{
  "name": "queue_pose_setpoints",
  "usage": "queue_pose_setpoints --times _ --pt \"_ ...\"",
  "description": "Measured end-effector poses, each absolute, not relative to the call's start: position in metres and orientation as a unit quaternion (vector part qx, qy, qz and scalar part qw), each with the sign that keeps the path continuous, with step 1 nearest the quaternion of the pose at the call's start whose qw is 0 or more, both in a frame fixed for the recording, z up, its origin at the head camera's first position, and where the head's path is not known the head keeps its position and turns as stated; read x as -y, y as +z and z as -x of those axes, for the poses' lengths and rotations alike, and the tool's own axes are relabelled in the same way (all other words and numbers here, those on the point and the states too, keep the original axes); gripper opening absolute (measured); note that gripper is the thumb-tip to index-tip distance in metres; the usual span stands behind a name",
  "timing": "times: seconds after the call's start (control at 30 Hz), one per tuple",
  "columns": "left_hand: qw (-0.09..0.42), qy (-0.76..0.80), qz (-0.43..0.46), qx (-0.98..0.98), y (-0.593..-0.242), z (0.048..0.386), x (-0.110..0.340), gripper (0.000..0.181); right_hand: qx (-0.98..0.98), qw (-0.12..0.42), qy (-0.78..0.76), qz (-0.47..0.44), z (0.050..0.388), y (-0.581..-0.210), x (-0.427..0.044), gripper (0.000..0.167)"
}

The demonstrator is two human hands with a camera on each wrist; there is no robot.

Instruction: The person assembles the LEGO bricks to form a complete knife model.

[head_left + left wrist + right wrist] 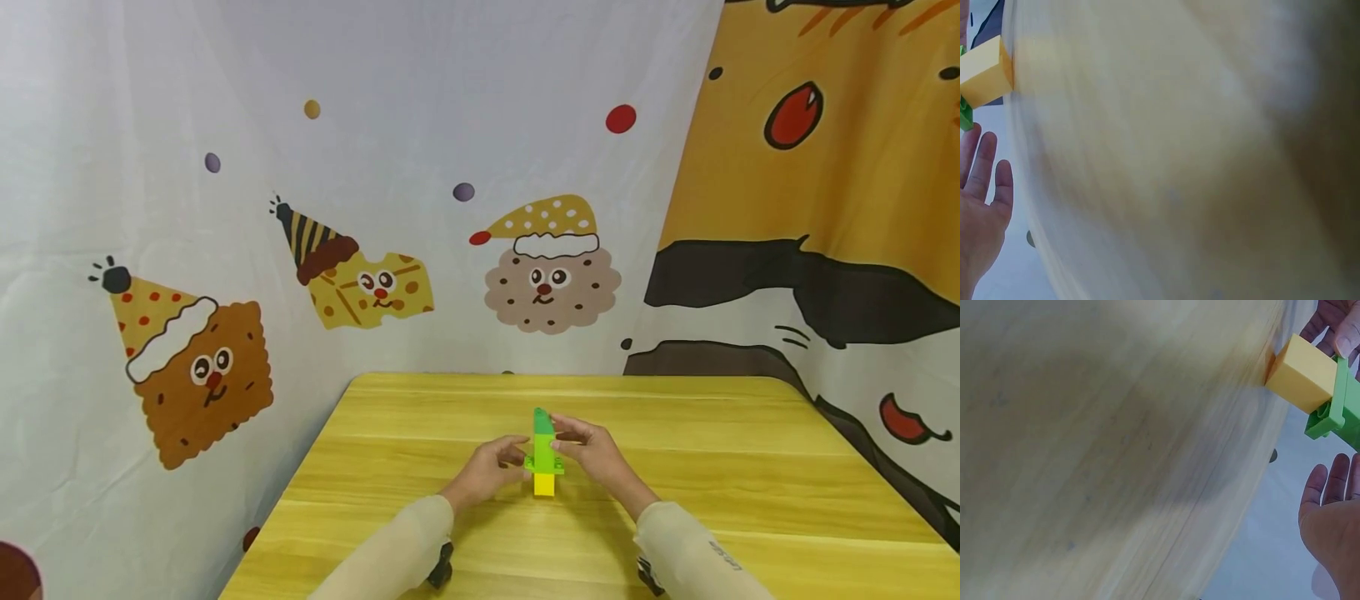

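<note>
A small tower of toy building bricks stands upright on the table. Its base is a yellow brick point(544, 485), with a lime-green studded plate point(558, 468) jutting out both sides. Above rise a tall lime brick point(543, 452) and a darker green sloped brick point(542, 422). My left hand point(491, 471) holds the plate's left end; in the right wrist view its thumb point(1346, 345) lies against that end. On the tower's other side, my right hand point(596, 450) pinches the upper bricks with thumb and forefinger. Its other fingers point(1335, 478) are extended, apart from the plate.
The wood-grain table point(405, 417) extends around the tower. Behind it hangs a white cloth point(450, 67) printed with cartoon snacks in party hats. An orange and black print point(750, 200) covers the right side. Dark wrist cameras point(441, 567) are strapped beneath both sleeves.
</note>
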State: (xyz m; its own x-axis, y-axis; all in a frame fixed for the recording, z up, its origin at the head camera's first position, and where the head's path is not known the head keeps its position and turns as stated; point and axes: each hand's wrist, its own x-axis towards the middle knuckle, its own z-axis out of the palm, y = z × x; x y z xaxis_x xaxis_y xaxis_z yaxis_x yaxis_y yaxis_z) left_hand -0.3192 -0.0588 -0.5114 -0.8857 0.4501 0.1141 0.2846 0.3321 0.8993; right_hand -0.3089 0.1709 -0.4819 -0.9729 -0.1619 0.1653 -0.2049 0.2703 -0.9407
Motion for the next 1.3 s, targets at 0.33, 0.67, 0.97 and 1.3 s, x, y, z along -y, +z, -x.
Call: queue_pose_setpoints --times 0.33,0.67,0.97,1.3 --pt "0.074 0.530 -0.240 -0.810 -0.512 0.322 0.058 0.066 0.796 -0.004 0.595 -0.110 0.312 -0.486 -0.171 0.054" --pt "0.083 0.516 -0.251 -0.814 -0.510 0.325 0.060 0.068 0.805 -0.039 0.575 -0.140 0.314 -0.490 -0.176 0.066" --pt "0.100 0.502 -0.251 -0.822 -0.510 0.326 0.062 0.068 0.813 -0.092 0.543 -0.187 0.316 -0.495 -0.181 0.085" --pt "0.129 0.510 -0.238 -0.816 -0.511 0.327 0.062 0.073 0.831 -0.079 0.517 -0.187 0.311 -0.501 -0.178 0.091"
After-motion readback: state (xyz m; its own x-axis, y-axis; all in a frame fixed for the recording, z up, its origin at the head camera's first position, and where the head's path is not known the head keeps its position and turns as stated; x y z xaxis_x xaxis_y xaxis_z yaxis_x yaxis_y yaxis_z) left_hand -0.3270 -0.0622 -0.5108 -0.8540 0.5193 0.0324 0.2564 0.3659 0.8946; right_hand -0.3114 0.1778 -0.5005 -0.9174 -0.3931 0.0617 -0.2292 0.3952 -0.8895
